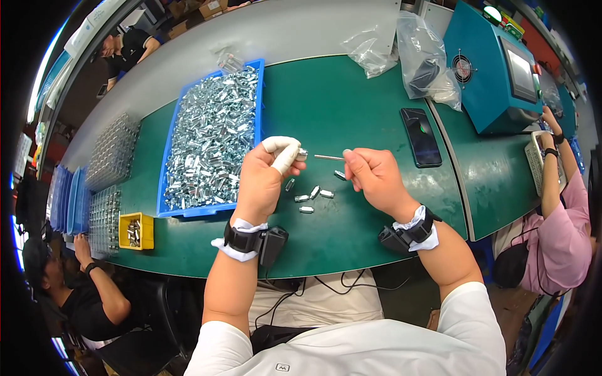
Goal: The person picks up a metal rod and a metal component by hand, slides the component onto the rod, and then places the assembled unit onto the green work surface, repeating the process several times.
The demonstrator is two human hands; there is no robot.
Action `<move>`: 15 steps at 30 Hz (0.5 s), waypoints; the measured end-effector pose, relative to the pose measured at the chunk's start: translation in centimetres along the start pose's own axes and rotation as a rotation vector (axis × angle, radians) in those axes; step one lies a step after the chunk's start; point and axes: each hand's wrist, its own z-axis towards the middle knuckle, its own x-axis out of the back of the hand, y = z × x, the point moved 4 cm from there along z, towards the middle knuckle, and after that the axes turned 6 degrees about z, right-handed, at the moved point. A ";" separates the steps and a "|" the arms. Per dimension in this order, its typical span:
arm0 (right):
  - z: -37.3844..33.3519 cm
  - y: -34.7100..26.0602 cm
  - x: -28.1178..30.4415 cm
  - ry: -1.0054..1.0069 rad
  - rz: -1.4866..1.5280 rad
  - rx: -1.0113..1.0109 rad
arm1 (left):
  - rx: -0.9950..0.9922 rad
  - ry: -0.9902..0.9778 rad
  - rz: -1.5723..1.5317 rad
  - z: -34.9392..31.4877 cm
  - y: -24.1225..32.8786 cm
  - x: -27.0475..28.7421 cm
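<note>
My left hand (268, 172), with white covers on thumb and forefinger, pinches a small shiny metal fitting (303, 154) above the green table. Facing it, my right hand (374, 176) is closed on a thin metal rod (328, 157), whose free tip points left at the fitting with a small gap between them. Below the hands lie several loose metal fittings (315, 192) of the same look. Left of my left hand, a blue tray (259, 94) is heaped with many such fittings (213, 138).
A phone (421, 138) and clear plastic bags (419, 53) lie right of centre. Beyond stands a teal machine (480, 69) with a screen. At left are a yellow bin (145, 232) and clear racks (114, 150). Co-workers sit on both sides; another person is behind the partition.
</note>
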 end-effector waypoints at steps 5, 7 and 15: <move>0.2 0.0 -0.1 -0.004 -0.060 0.008 | -0.047 -0.040 -0.055 -0.4 0.3 -0.8; 0.2 -0.3 -0.2 -0.002 -0.138 0.070 | -0.069 -0.056 -0.017 -0.7 0.4 -1.5; -0.3 -0.2 -1.2 -0.052 -0.175 0.131 | 0.165 -0.191 0.088 -1.3 -1.0 -2.9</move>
